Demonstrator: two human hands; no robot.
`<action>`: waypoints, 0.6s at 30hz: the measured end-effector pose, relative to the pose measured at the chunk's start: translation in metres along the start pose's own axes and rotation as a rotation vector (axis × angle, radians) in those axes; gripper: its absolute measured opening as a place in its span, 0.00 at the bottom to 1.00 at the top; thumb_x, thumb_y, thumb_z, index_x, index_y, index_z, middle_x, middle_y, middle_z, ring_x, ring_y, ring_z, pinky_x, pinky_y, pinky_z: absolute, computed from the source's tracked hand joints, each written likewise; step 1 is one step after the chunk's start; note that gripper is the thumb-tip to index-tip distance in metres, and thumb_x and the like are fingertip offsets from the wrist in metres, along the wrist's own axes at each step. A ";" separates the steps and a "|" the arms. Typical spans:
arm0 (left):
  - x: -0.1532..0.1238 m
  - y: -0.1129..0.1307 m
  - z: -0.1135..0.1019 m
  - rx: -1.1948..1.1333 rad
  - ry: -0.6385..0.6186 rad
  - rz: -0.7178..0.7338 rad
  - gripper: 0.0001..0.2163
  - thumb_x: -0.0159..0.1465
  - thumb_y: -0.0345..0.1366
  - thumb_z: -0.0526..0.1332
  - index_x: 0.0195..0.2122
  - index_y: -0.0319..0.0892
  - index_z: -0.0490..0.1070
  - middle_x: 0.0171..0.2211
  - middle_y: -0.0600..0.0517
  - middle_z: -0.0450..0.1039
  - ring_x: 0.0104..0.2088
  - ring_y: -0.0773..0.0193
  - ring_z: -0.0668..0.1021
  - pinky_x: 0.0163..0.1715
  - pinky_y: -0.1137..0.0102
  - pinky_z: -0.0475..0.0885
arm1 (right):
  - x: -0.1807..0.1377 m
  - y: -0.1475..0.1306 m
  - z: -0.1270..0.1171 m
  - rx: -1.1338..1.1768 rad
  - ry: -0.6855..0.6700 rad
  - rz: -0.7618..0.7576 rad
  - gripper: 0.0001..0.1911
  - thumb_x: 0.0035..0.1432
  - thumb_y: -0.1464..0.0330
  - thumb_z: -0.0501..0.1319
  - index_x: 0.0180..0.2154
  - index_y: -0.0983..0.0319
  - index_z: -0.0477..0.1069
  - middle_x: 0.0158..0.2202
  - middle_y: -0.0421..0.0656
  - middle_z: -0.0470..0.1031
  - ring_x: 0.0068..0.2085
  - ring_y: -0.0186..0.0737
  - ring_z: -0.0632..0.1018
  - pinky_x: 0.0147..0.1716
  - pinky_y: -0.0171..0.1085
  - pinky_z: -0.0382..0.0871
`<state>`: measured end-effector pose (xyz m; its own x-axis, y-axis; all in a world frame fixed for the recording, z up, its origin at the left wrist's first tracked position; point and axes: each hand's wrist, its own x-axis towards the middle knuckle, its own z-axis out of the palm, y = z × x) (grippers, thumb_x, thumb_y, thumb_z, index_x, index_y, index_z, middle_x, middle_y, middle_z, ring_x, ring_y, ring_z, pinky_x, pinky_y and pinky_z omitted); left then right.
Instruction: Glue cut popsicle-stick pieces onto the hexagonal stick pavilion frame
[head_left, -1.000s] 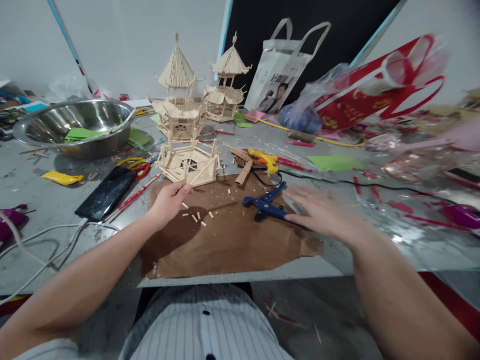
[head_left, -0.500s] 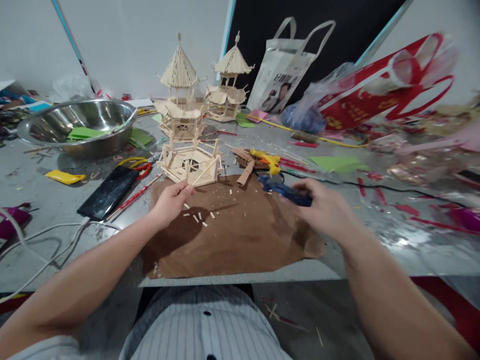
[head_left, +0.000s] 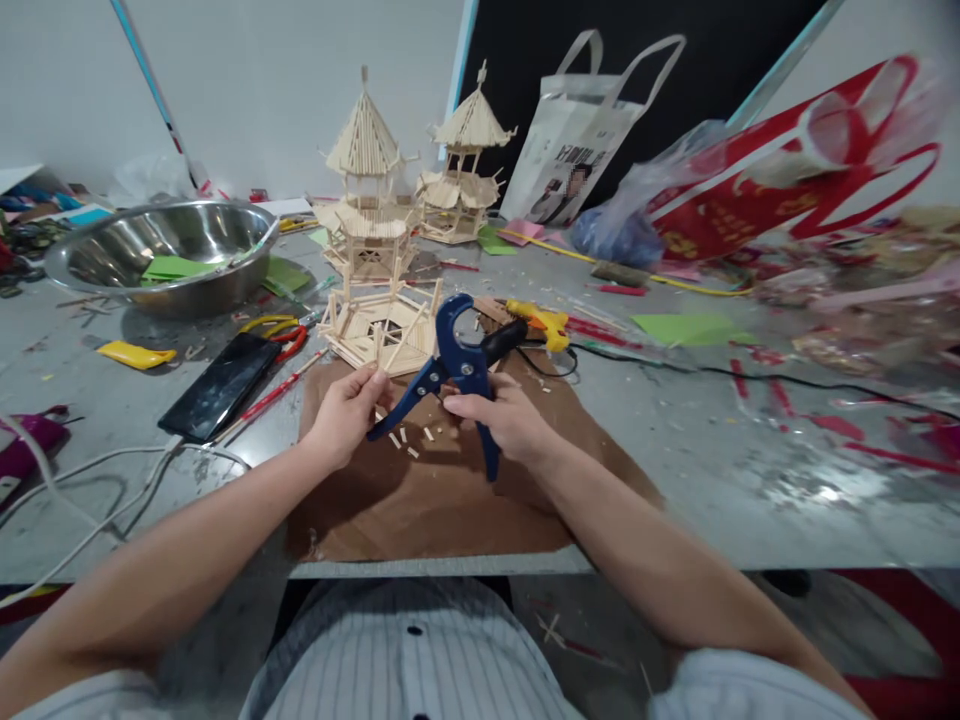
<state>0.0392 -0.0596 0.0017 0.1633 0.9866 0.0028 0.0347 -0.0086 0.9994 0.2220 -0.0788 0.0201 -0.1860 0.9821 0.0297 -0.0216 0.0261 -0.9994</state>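
Observation:
My right hand [head_left: 516, 418] is closed around a blue pipe cutter [head_left: 466, 368], its handles spread apart and its hooked jaw pointing up. Close by on the left, my left hand [head_left: 343, 418] pinches a thin wooden stick [head_left: 379, 343] that rises from the fingertips. Just behind that hand lies a six-sided base of wooden sticks [head_left: 346, 338] with short posts, partly covered by the cutter. Small cut stick pieces [head_left: 395, 440] are scattered under the hands on a brown sheet [head_left: 450, 520].
Two stick pagodas, a nearer one [head_left: 364, 150] and a farther one [head_left: 472, 130], stand behind. To the left are a steel bowl [head_left: 75, 275], a phone [head_left: 217, 390] and orange-handled scissors [head_left: 292, 345]. A yellow glue gun [head_left: 551, 325] with a black cord lies to the right.
My right hand has brought the pipe cutter left and toward me, beside my left hand, and its handles now show spread. My left hand stays near the base's front edge.

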 end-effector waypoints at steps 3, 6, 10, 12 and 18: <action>0.001 -0.004 0.004 -0.076 -0.002 -0.060 0.16 0.55 0.49 0.59 0.26 0.39 0.64 0.18 0.57 0.65 0.15 0.76 0.61 0.14 0.78 0.52 | -0.001 0.007 0.007 0.078 -0.033 -0.067 0.09 0.39 0.65 0.64 0.26 0.61 0.71 0.26 0.39 0.72 0.29 0.35 0.73 0.33 0.37 0.68; -0.002 -0.003 0.010 -0.147 -0.038 -0.070 0.16 0.53 0.49 0.61 0.26 0.38 0.64 0.18 0.57 0.65 0.17 0.75 0.64 0.15 0.78 0.54 | -0.006 0.013 0.009 0.174 -0.151 -0.054 0.12 0.41 0.65 0.64 0.32 0.59 0.72 0.32 0.40 0.75 0.36 0.38 0.74 0.39 0.39 0.67; -0.011 0.002 0.018 -0.290 -0.104 -0.107 0.16 0.52 0.47 0.63 0.25 0.39 0.63 0.15 0.61 0.59 0.16 0.76 0.61 0.17 0.78 0.56 | -0.012 0.020 0.010 0.233 -0.301 0.043 0.18 0.41 0.64 0.64 0.39 0.59 0.72 0.32 0.41 0.75 0.37 0.40 0.75 0.39 0.41 0.68; -0.012 0.003 0.018 -0.293 -0.136 -0.109 0.14 0.53 0.47 0.62 0.27 0.40 0.64 0.13 0.62 0.55 0.15 0.76 0.60 0.17 0.78 0.56 | -0.015 0.019 0.011 0.257 -0.365 0.019 0.21 0.43 0.65 0.63 0.42 0.59 0.71 0.34 0.42 0.76 0.39 0.41 0.75 0.43 0.43 0.65; -0.004 0.000 0.007 -0.073 -0.033 0.020 0.15 0.57 0.49 0.57 0.28 0.40 0.64 0.13 0.59 0.58 0.14 0.75 0.58 0.14 0.77 0.50 | -0.021 0.007 -0.003 0.175 -0.259 -0.106 0.20 0.43 0.63 0.59 0.41 0.60 0.69 0.38 0.44 0.74 0.43 0.44 0.73 0.48 0.44 0.63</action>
<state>0.0455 -0.0642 0.0012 0.1961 0.9803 0.0224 -0.0406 -0.0147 0.9991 0.2284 -0.0986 0.0126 -0.4170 0.8950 0.1585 -0.2180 0.0708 -0.9734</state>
